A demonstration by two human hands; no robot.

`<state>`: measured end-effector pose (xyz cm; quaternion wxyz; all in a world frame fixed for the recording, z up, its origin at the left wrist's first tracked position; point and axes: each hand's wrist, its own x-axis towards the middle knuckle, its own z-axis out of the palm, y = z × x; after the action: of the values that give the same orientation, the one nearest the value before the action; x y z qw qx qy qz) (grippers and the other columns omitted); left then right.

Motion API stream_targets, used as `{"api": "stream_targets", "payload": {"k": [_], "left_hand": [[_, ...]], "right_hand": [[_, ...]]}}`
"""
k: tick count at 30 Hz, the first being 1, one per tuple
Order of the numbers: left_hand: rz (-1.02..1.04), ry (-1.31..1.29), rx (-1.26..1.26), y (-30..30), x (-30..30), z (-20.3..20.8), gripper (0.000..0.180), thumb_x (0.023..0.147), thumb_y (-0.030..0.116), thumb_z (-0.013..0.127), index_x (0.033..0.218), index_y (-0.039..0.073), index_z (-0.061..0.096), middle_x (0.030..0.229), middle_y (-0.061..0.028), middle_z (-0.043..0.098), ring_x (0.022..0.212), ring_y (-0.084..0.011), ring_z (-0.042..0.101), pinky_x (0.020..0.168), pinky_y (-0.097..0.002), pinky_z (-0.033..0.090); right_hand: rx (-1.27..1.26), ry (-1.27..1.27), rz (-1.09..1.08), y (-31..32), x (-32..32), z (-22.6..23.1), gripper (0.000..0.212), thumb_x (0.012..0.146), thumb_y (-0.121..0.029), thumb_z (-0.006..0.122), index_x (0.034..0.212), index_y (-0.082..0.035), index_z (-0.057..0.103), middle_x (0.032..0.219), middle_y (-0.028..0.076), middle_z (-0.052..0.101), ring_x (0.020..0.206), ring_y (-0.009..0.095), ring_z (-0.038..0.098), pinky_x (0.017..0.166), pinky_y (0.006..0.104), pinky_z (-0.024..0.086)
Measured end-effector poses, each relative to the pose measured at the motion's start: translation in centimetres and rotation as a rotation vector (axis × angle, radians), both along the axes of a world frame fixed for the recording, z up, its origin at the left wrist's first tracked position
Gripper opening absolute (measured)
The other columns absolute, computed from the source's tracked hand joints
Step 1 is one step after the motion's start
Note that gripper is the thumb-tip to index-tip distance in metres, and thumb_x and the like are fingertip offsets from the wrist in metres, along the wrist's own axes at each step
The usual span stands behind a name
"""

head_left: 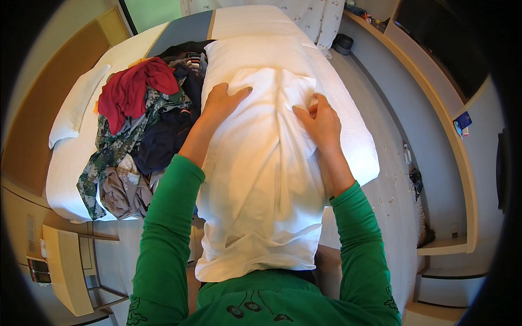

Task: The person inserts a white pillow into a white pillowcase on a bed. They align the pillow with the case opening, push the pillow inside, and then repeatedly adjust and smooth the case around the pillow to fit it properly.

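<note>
Head view: one white, deeply creased fabric cover; two hands, left hand thumb-spread, right hand pinching cover.

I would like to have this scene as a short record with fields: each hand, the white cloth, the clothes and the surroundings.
Left hand: at the cloth's left side, thumb spread
Right hand: at the cloth's right side, fingers curled; grip unclear
White cloth: creased, reaching from the person's front over the bed
Clothes pile: left of the cloth, red garment on top
Surroundings: white pillow near the brown headboard; black screen at right
</note>
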<state>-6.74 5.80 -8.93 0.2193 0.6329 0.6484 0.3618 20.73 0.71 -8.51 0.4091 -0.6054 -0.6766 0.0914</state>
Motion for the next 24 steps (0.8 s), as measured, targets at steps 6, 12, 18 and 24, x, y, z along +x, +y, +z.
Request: {"api": "stream_targets", "payload": {"k": [6,12,18,24], "left_hand": [[-0.124,-0.805,0.257,-0.7,-0.7,-0.1,0.016,0.100,0.014,0.066,0.107,0.002,0.074,0.094,-0.0031,0.074,0.080,-0.0077,0.064,0.070,-0.0252,0.051],[0.142,-0.835,0.535,-1.2,-6.4,3.5,0.020,0.100,0.014,0.068,0.113,0.001,0.075,0.097,-0.0045,0.076,0.078,-0.0086,0.067,0.071,-0.0240,0.054],[0.173,-0.541,0.600,2.9,-8.1,0.3,0.023,0.100,0.018,0.068,0.110,-0.001,0.075,0.087,0.0009,0.071,0.071,-0.0045,0.057,0.063,-0.0233,0.046],[0.214,-0.282,0.150,-0.1,-7.9,-4.2,0.034,0.097,0.031,0.073,0.107,-0.001,0.073,0.089,-0.0033,0.072,0.077,-0.0084,0.061,0.068,-0.0251,0.048]], "right_hand": [[0.037,0.541,0.187,2.2,3.9,-2.5,0.011,0.093,-0.011,0.073,0.088,-0.003,0.066,0.067,-0.002,0.057,0.065,0.007,0.047,0.059,0.0261,0.040],[0.348,0.278,-0.054,3.9,9.5,0.7,0.013,0.097,-0.016,0.070,0.092,-0.005,0.066,0.070,0.004,0.061,0.063,0.014,0.054,0.060,0.0318,0.045],[0.547,-0.099,-0.199,8.8,8.4,1.4,0.017,0.098,-0.024,0.066,0.098,-0.007,0.069,0.084,0.017,0.073,0.076,0.037,0.070,0.066,0.0472,0.053],[0.142,-0.113,-0.059,8.7,8.2,-3.7,0.017,0.099,-0.023,0.062,0.102,-0.007,0.069,0.090,0.016,0.075,0.084,0.037,0.071,0.076,0.0441,0.055]]}}
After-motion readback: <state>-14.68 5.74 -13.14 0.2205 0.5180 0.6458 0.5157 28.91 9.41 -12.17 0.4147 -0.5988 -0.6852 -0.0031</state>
